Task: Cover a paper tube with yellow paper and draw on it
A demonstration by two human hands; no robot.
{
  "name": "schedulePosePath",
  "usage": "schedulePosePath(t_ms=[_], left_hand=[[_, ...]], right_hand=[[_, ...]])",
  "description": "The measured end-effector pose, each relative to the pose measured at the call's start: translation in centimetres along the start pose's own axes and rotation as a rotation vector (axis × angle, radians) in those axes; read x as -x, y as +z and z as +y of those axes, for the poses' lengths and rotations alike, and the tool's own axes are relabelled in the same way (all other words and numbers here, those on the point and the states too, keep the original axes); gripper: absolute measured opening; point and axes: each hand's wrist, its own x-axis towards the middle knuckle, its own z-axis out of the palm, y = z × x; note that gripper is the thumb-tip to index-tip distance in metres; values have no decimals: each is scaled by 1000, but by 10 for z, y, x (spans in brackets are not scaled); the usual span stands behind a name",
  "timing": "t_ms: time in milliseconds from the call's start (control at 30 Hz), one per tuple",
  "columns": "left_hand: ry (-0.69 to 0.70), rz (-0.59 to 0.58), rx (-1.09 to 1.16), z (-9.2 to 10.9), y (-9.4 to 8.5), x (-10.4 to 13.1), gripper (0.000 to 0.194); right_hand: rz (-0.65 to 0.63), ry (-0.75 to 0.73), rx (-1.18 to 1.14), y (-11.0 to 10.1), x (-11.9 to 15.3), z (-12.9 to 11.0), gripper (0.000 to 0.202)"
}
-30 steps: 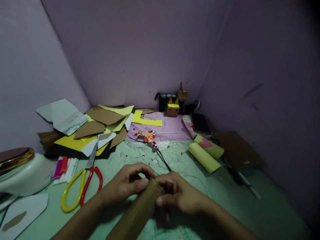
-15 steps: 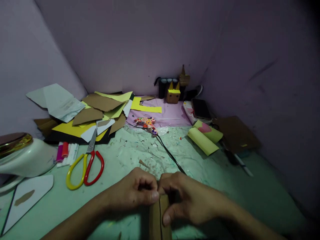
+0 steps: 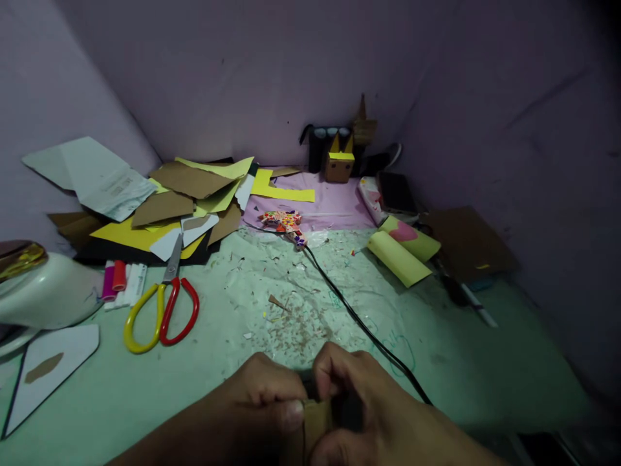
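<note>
A cardboard piece [image 3: 316, 417] sits at six o'clock in the view, low against the bottom edge, between the person's two hands. It is plain brown and dull-surfaced, narrow, with a thin dark line running lengthwise near its left side. Its far end looks roughly straight, and its right part catches a little more light; the near part sinks into shadow behind the thumbs, so its full length and whether it is hollow cannot be told.

The left hand [image 3: 264, 395] comes in from eight o'clock, fingers curled and closed, its thumb pressed on the cardboard's left side, pinching it. The right hand [image 3: 369, 401] comes in from four o'clock, forefinger bent near the far end and thumb low on the right side, a dark gap between them; its other fingers are hidden, so how firmly it grips cannot be told.

Seen from the cardboard, brown crumbs [image 3: 291, 330] lie toward eleven o'clock on the green tabletop [image 3: 233, 349], scissors [image 3: 169, 282] with yellow and red handles at ten, and a pale yellow paper roll [image 3: 400, 259] at one.
</note>
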Motion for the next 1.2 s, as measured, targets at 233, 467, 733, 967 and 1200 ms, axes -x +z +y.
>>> schedulePosePath(t_ms=[233, 467, 733, 967, 1200], left_hand=[[230, 103, -105, -15, 1, 1, 48], [256, 96, -173, -22, -1, 5, 49], [273, 60, -185, -12, 2, 0, 51], [291, 36, -161, -12, 4, -2, 50], [224, 45, -149, -6, 4, 0, 50]], right_hand=[[-29, -30, -6, 2, 1, 0, 34], [-1, -123, 20, 7, 4, 16, 43], [58, -370, 19, 10, 1, 21, 48], [52, -537, 42, 12, -2, 23, 45], [97, -552, 169, 10, 3, 17, 41]])
